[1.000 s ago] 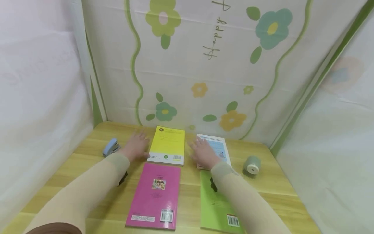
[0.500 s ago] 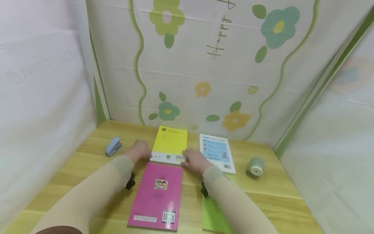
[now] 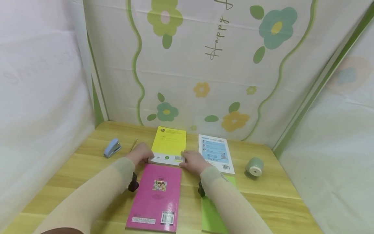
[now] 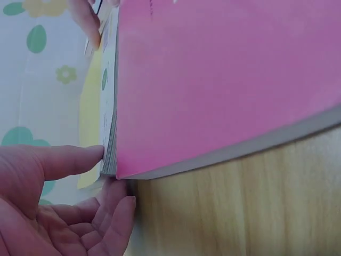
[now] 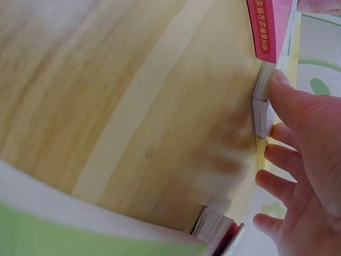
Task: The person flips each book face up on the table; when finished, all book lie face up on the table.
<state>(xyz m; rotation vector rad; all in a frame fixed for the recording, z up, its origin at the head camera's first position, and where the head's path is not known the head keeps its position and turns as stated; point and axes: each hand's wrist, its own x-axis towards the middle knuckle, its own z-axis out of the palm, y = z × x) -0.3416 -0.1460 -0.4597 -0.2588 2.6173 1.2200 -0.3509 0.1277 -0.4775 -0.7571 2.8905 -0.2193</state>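
Both forearms reach forward, sleeved to the wrists. Left hand [image 3: 142, 152] low, fingers loosely extended, thumb out. Right hand [image 3: 193, 161] likewise, fingers gently curved

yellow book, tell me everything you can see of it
The yellow book is a thin paperback lying flat on the wooden table, back cover up: bright yellow with small print, a white strip along its near edge bearing a barcode and a green round mark. It sits just beyond the pink book. The left hand touches its near left corner, the right hand its near right corner.
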